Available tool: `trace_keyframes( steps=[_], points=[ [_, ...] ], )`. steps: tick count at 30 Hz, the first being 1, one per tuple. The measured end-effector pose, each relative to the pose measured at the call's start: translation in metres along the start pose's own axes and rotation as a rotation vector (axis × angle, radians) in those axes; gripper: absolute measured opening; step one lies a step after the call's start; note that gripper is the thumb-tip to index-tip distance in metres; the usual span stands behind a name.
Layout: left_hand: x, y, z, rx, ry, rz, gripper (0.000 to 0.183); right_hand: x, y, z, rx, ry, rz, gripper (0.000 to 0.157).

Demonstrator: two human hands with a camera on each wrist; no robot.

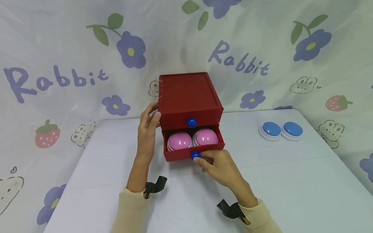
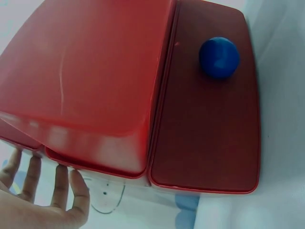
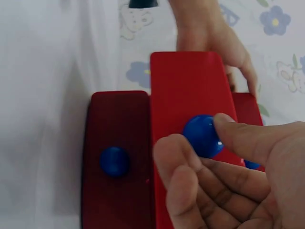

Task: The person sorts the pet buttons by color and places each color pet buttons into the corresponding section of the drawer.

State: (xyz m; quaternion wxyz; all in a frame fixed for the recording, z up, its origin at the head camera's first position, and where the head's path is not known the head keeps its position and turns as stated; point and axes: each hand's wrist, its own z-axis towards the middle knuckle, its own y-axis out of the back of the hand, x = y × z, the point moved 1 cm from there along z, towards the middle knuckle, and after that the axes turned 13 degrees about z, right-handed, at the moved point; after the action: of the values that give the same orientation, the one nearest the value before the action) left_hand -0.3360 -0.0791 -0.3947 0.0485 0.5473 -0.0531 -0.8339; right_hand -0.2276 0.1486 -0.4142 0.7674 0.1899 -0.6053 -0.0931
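A red drawer cabinet (image 1: 186, 92) stands at the back middle of the table. Its middle drawer (image 3: 188, 78) is pulled out, and two pink domed, button-like things (image 1: 179, 141) on white bases lie side by side inside. My right hand (image 1: 220, 166) pinches that drawer's round blue knob (image 3: 204, 136) between thumb and fingers. Against the cabinet's left side rests my left hand (image 1: 148, 129), fingers extended; its fingertips touch the side in the left wrist view. The lower drawer (image 2: 207, 124), with its own blue knob (image 2: 219, 57), is closed, as is the top one.
Two blue domed, button-like things (image 1: 271, 128) on white bases stand together at the right back of the white table (image 1: 262, 181). A patterned cloth (image 1: 180, 42) hangs right behind the cabinet. Black wrist mounts (image 1: 230, 209) stick out from both sleeves.
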Motion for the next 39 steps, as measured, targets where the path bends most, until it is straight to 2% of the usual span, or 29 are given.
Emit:
trace_keyframes(
  steps=[14, 24, 35, 39],
  points=[
    [-0.003, -0.001, -0.002, 0.019, 0.006, 0.009, 0.049, -0.01, -0.01, 0.011, -0.121, 0.09, 0.017, 0.015],
    [-0.005, 0.0, -0.002, 0.001, 0.012, 0.02, 0.049, -0.019, -0.016, 0.024, -0.194, 0.151, -0.007, 0.019],
    [-0.004, 0.0, 0.0, -0.002, 0.012, 0.007, 0.048, -0.023, -0.019, 0.034, -0.213, 0.176, -0.021, 0.024],
    [-0.005, 0.0, -0.001, 0.004, 0.007, 0.005, 0.049, -0.024, -0.018, 0.037, -0.216, 0.209, -0.019, 0.026]
  ],
)
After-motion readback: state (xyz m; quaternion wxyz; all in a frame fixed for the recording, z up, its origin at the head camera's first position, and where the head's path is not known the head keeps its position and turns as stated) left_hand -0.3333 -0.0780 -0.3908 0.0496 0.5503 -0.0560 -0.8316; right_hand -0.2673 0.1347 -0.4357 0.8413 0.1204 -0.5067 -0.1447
